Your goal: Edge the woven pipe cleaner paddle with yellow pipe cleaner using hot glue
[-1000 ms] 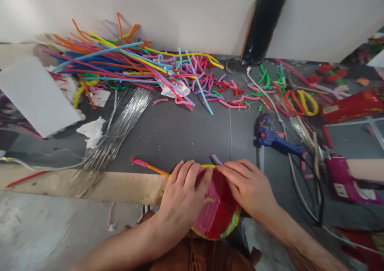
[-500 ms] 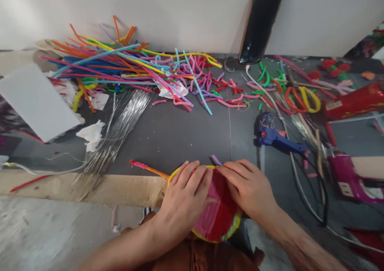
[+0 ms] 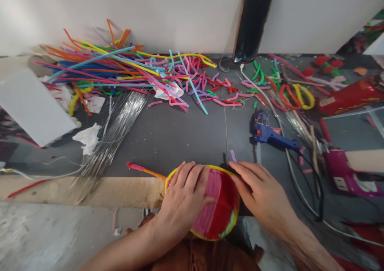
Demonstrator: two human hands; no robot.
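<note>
A round disc [image 3: 212, 191] lies at the table's front edge, wound in pink and red pipe cleaner with a yellow rim and a pale green patch at the lower right. An orange and pink pipe-cleaner stem [image 3: 147, 171] sticks out to its left. My left hand [image 3: 186, 195] is laid over the disc's left side, fingertips at the far rim, holding it; the fingers' undersides are hidden. At the right rim, my right hand [image 3: 261, 191] has its fingers closed around a short purple pipe-cleaner piece [image 3: 233, 155], whose end shows beyond the fingertips.
Coloured pipe cleaners [image 3: 120, 71] are heaped along the wall, with cut bits beside them. Silvery wires [image 3: 117, 123] and a white box [image 3: 36, 107] lie left. A blue glue gun [image 3: 274, 135], its cable, a red can [image 3: 351, 95] and a leaning phone [image 3: 253, 25] are right.
My right hand has shifted right along the rim with the purple piece, uncovering more of the disc's red part. My left hand stays on the disc. The view has shifted slightly.
</note>
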